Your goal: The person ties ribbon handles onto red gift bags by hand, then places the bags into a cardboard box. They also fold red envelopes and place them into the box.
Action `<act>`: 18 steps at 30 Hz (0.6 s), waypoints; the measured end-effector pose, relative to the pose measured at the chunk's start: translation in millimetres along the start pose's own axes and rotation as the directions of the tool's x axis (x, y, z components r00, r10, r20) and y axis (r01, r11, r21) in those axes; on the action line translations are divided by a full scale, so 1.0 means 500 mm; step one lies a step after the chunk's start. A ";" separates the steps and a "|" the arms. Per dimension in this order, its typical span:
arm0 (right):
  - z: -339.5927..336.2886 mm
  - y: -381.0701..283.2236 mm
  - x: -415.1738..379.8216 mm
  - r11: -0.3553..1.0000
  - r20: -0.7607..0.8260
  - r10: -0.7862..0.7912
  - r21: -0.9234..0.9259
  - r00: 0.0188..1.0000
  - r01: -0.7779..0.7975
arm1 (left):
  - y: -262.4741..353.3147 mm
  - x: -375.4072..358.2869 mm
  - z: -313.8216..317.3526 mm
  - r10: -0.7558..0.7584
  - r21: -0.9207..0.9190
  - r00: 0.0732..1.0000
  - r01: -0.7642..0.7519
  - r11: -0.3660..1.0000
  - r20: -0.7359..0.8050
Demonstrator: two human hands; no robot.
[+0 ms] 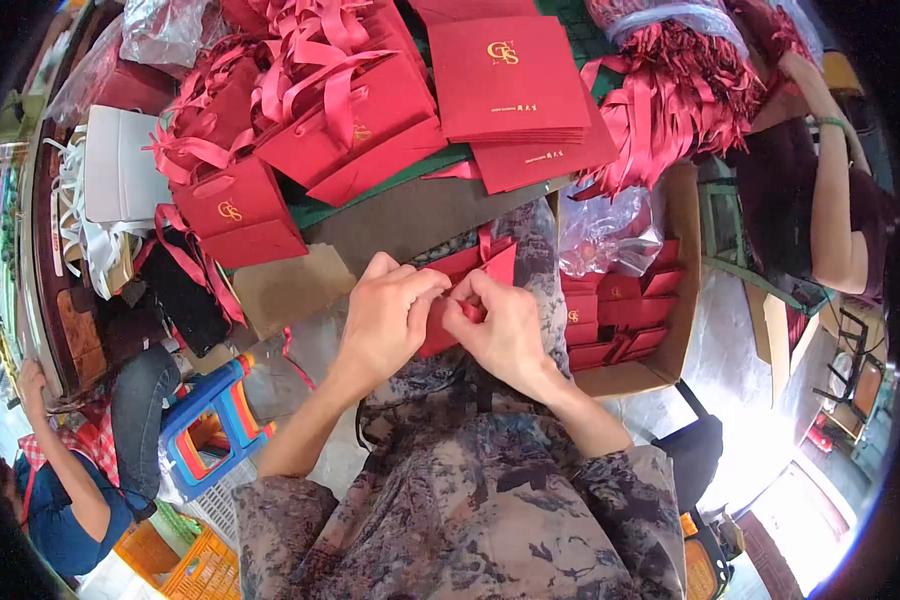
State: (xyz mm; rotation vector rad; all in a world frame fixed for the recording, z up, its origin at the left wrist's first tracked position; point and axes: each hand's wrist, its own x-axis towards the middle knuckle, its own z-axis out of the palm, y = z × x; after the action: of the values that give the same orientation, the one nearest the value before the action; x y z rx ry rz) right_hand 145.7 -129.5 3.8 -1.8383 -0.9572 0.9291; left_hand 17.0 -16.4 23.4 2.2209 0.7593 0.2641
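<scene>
A small red paper gift bag rests over my lap, with a bit of red ribbon sticking up at its top. My left hand is closed on it, thumb and fingers pinched at its upper edge. Beside it, my right hand is closed too, its fingertips pinched against the same bag. Whatever small part lies between the fingertips is hidden. Just beyond my hands, a stack of flat red bags with gold lettering lies on the table, next to finished-looking bags with pink-red ribbon handles.
A bundle of red ribbons hangs at the table's right. Below it, a cardboard box holds several red bags. White bags stand at left. A blue stool is on the floor. Other people sit left and right.
</scene>
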 end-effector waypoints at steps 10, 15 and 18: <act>0.058 0.042 -0.003 0.982 -0.109 0.051 0.185 0.993 -0.030 | -0.014 -0.008 0.007 0.016 0.033 0.997 -0.013 0.999 -0.081; 0.066 0.042 0.012 0.987 -0.149 -0.159 -0.008 0.976 0.159 | -0.026 -0.015 0.003 0.017 0.073 0.998 -0.013 0.997 -0.057; 0.062 0.046 0.019 0.936 -0.138 -0.328 -0.179 0.935 0.302 | -0.020 -0.017 0.010 0.011 0.111 0.998 -0.005 0.994 -0.055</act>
State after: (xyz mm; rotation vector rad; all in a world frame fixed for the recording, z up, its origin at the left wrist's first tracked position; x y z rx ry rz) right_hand 128.7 -118.6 -30.5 -1.7870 -1.2040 0.5083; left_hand 7.9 -19.2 13.3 2.3299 0.8123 0.2949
